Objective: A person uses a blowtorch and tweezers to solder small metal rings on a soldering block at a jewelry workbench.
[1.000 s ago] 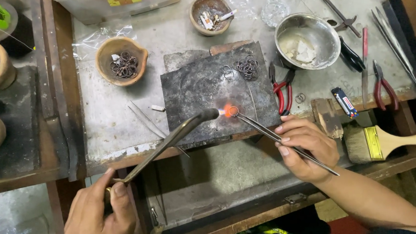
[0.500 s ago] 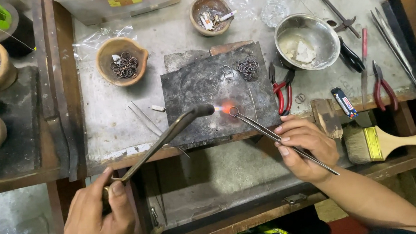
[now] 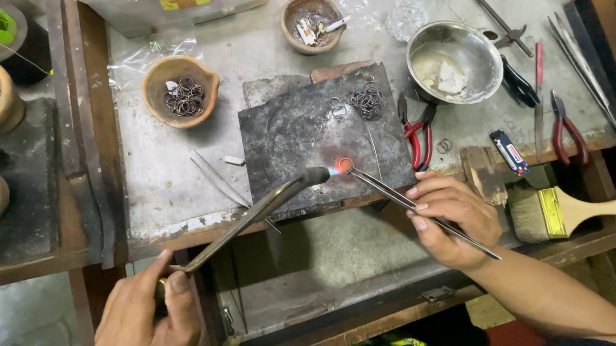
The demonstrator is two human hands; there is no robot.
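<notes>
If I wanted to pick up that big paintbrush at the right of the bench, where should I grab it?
Probably by the wooden handle of the paintbrush, coming from the right: it lies flat, handle pointing right past the bench edge, bristles toward the right hand holding the tweezers.

Scuffed grey workbench (image 3: 182, 179) carries a dark soldering slab (image 3: 299, 135); left of slab a clay bowl (image 3: 179, 88), right of slab red pliers (image 3: 418, 133), steel bowl (image 3: 454, 61), paintbrush (image 3: 570, 212).

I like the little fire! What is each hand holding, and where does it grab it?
The left hand grips the torch at its near handle end. The right hand pinches long tweezers around their middle, tips at the glowing ring.
</notes>
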